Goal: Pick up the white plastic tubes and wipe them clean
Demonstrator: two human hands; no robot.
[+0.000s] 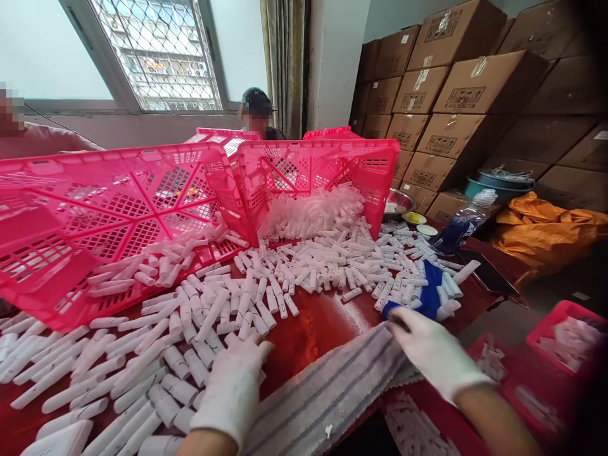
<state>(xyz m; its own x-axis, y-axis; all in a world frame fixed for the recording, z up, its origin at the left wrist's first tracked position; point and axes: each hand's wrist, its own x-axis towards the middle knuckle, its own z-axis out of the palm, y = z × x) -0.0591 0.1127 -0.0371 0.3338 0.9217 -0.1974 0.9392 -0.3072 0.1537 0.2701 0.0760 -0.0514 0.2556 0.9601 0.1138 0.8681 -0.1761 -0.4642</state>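
Observation:
My left hand point(230, 386), in a white glove with bare fingertips, is low over the pile of white tubes point(192, 367). Its fingers curl downward, and whatever they hold is hidden. My right hand point(434, 348), gloved the same way, is closed at the upper corner of a grey-striped towel point(327, 386) along the table's front edge. Just beyond that hand, a blue cloth point(431, 288) lies among more tubes. Many tubes carry small dark marks.
Two pink baskets lie tipped on their sides, a left basket point(142, 152) and a right basket point(318, 149), spilling tubes onto the red table point(327, 323). A bottle point(463, 221) and a phone point(487, 275) are at right. Co-workers sit opposite; cartons point(422, 145) stand stacked behind.

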